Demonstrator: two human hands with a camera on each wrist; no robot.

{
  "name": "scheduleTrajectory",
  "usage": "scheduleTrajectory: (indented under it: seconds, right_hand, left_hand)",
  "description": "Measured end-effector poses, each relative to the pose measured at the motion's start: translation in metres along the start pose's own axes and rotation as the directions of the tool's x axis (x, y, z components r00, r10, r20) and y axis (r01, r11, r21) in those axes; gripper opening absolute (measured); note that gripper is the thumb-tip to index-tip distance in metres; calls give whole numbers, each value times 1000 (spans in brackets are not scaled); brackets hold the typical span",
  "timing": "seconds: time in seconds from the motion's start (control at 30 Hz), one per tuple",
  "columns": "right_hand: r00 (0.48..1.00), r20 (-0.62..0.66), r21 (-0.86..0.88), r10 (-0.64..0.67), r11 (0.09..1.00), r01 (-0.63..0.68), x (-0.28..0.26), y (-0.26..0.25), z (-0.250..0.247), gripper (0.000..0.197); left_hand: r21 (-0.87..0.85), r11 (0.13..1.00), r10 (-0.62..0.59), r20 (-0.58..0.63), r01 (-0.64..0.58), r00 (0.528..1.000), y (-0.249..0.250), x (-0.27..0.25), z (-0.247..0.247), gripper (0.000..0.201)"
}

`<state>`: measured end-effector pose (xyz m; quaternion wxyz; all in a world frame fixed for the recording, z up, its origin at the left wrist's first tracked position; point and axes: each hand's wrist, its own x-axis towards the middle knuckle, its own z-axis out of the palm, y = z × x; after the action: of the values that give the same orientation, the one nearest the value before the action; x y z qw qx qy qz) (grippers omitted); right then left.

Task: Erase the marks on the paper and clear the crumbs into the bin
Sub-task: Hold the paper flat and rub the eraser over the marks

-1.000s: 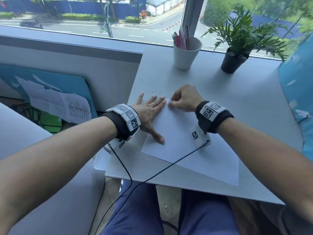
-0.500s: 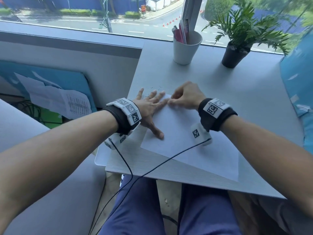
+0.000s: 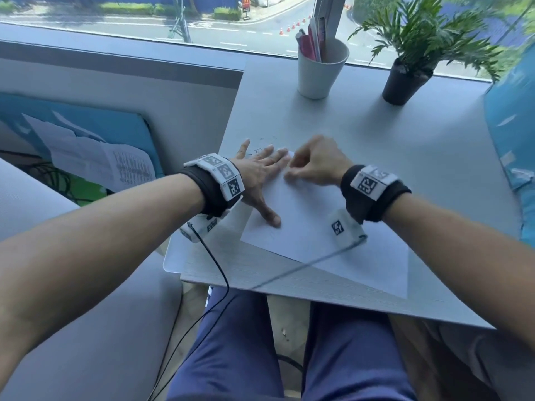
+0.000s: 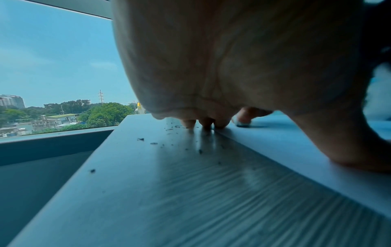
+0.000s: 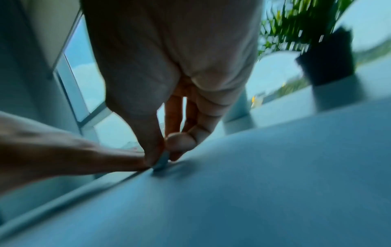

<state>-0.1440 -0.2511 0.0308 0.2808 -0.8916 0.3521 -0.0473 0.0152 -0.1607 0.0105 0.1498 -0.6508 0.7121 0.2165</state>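
Note:
A white sheet of paper [image 3: 312, 233] lies slanted on the grey table [image 3: 405, 157]. My left hand [image 3: 260, 180] lies flat with spread fingers on the sheet's far left corner, thumb [image 3: 272, 218] on the paper. My right hand [image 3: 315, 166] is curled just right of it, pinching a small pale eraser [image 5: 161, 161] against the paper near its far edge. The same eraser [image 4: 243, 124] shows beyond my left fingers. Dark eraser crumbs [image 4: 160, 142] are scattered on the table left of the sheet, and more crumbs [image 3: 260, 146] lie beyond my left fingers. No bin is visible.
A white cup [image 3: 321, 70] with pens stands at the back by the window. A potted plant [image 3: 405, 79] stands to its right. A white board [image 3: 173, 256] pokes out under the table's near left corner. Wrist cables [image 3: 220, 273] hang over the front edge.
The right hand has shifted slightly along the paper's far edge with the eraser. The left hand stays flat on the sheet. The head view has tilted a little.

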Motion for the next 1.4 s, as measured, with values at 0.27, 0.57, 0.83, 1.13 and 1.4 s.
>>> scheduleTrajectory:
  seconds: [0.27, 0.57, 0.83, 1.13, 1.4]
  right_hand:
    - [1000, 27, -12, -16, 1000, 16, -5, -3, 0, 8]
    - [999, -34, 23, 25, 999, -24, -4, 0, -5, 12]
    - [1000, 4, -31, 15, 999, -15, -1, 4, -11, 12]
    - [999, -27, -15, 31, 999, -32, 0, 8, -10, 13]
    - [998, 58, 69, 8, 998, -12, -35, 17, -7, 7]
  left_hand:
    - [-2, 1000, -7, 9, 7, 1000, 3, -2, -3, 153]
    - [12, 1000, -22, 20, 22, 1000, 3, 0, -5, 153]
    - [9, 1000, -23, 22, 23, 999, 4, -1, -4, 150]
    - [3, 1000, -14, 22, 14, 1000, 3, -2, -4, 150]
    - [-4, 1000, 13, -26, -13, 1000, 0, -4, -1, 147]
